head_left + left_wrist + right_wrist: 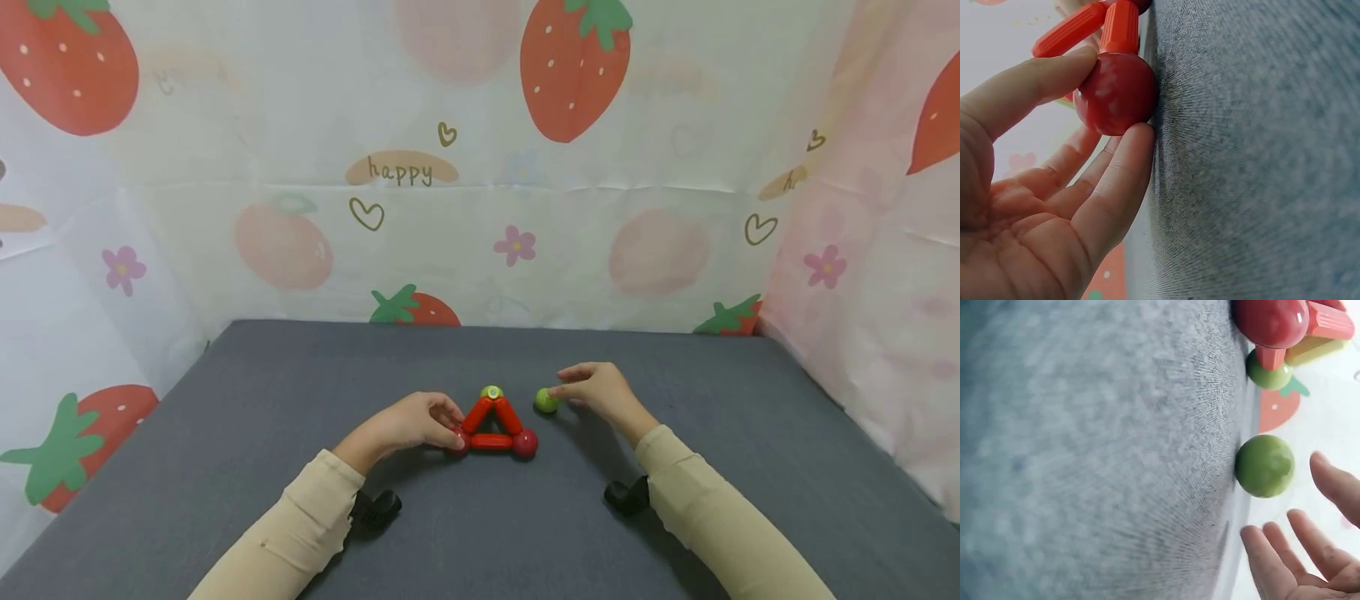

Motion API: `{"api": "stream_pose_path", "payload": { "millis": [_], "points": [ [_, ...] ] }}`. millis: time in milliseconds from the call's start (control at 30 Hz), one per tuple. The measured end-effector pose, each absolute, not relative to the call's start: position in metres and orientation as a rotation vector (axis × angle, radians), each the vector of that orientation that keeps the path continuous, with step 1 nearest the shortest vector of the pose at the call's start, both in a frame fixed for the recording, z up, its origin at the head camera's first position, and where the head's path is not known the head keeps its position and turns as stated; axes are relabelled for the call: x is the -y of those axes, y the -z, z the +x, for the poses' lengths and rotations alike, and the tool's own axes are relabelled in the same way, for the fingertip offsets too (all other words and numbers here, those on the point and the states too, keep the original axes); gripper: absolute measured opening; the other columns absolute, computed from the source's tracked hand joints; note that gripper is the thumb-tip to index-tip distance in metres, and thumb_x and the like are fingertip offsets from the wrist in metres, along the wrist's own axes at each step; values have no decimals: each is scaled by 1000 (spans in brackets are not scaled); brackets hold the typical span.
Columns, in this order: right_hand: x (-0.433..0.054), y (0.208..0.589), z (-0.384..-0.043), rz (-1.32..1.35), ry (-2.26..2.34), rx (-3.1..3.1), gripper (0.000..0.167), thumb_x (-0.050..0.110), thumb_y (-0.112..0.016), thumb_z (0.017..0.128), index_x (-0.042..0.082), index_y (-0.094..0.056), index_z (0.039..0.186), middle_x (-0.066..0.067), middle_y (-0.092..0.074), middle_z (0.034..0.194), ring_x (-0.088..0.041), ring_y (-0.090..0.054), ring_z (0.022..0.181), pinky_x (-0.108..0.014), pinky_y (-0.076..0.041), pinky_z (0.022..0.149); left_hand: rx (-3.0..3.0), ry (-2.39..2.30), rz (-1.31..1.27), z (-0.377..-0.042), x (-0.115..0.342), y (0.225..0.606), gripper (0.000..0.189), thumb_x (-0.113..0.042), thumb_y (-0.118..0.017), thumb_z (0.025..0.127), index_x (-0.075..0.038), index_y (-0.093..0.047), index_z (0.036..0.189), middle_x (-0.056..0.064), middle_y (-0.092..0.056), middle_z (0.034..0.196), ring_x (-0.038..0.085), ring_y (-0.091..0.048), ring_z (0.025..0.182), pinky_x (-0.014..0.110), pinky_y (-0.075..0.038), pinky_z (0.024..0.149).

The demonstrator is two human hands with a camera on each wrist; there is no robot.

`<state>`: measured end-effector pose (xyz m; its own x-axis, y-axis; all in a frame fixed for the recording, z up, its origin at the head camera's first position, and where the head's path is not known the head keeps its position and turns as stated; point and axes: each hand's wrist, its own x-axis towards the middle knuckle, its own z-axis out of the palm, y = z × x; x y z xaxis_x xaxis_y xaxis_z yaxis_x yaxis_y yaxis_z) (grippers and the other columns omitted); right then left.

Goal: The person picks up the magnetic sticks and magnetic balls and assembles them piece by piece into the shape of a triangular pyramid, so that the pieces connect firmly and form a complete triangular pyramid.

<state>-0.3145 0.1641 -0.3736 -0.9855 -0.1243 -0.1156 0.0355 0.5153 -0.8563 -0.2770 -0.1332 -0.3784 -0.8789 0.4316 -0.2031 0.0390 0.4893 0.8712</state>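
Observation:
My left hand [415, 422] pinches a glossy red ball [1116, 94] between thumb and fingers, low against the tabletop. That ball is the near left corner of a magnetic-style toy triangle, where a red rod [491, 442] leads to a second red ball [525, 444] on the near right. Two more red rods lean toward the far corner, which has a green ball [1269, 370] and a yellow-green rod [1316, 351]. My right hand [602, 393] hovers beside a loose green ball [1265, 466], its fingers spread and a gap showing in the right wrist view.
The dark grey table [495, 542] reaches back to a fabric curtain [465, 108] printed with strawberries, hearts and flowers. More curtain hangs at both sides. Black wrist mounts [377, 510] stick out below each sleeve.

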Motion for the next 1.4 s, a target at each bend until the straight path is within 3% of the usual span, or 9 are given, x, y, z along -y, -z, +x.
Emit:
{"api": "stream_pose_path", "payload": {
  "millis": [200, 533, 800, 1100, 1400],
  "points": [
    [-161, 377, -319, -35, 1440, -2507, 52, 17, -77, 87, -1, -61, 133, -21, -57, 140, -33, -58, 126, -36, -57, 96, -2334, -1372, 396, -277, 133, 378, 34, -8, -77, 84, 1, -63, 114, 14, -67, 109, 16, -64, 91, 33, -57, 83],
    [-153, 379, -321, 44, 1465, -2497, 36, 9, -79, 83, -4, -69, 115, -21, -65, 123, -19, -69, 96, -29, -61, 80, -2341, -1380, 388, -277, 134, 381, 33, -8, -77, 84, 1, -64, 114, 13, -68, 107, 15, -64, 89, 33, -57, 83],
    [-155, 375, -321, 12, 1596, -2421, 42, 8, -75, 86, -7, -64, 124, -25, -62, 129, -14, -72, 91, -32, -61, 85, -2353, -1388, 378, -279, 133, 383, 32, -10, -77, 84, -2, -66, 112, 10, -68, 105, 16, -63, 90, 32, -56, 84],
    [-145, 361, -313, -101, 1683, -2380, 40, 12, -74, 89, -5, -63, 123, -20, -63, 127, -13, -69, 94, -39, -56, 96, -2351, -1400, 376, -279, 133, 382, 32, -10, -77, 84, -1, -66, 113, 11, -68, 105, 16, -63, 90, 31, -55, 84],
    [-141, 349, -307, -137, 1732, -2353, 39, 10, -73, 88, -2, -66, 124, -19, -64, 130, -12, -70, 95, -41, -54, 100, -2351, -1396, 368, -280, 132, 385, 31, -10, -78, 84, -2, -66, 112, 9, -68, 104, 16, -63, 89, 32, -56, 84]
  ]
}}
